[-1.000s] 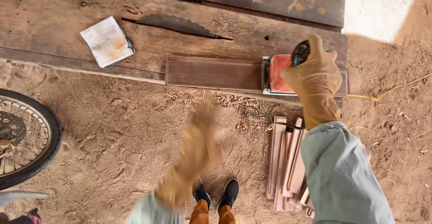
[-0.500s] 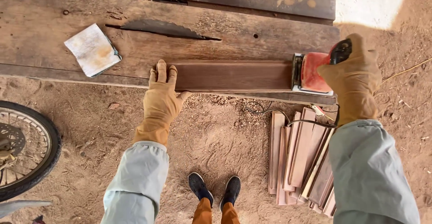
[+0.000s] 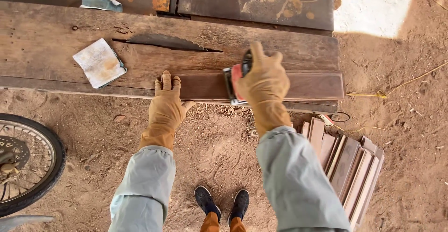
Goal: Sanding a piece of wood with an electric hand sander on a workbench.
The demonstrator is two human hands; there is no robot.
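Wood plank [image 3: 308, 85], dark, lying along the near edge of the workbench [image 3: 42, 45]. Left hand [image 3: 165, 103] flat, fingers spread, pinning its end. Right hand [image 3: 263, 80] closed over a red sander [image 3: 234, 83] mid-plank. Risk: exposed saw blade [image 3: 163, 41] (just behind) catching a glove if the plank slips.

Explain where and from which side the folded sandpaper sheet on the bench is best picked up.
Pinch the sandpaper sheet at its near right corner, coming from the bench's front edge. It lies flat, so only an edge gives purchase; that corner curls slightly and points away from the saw blade in its slot.
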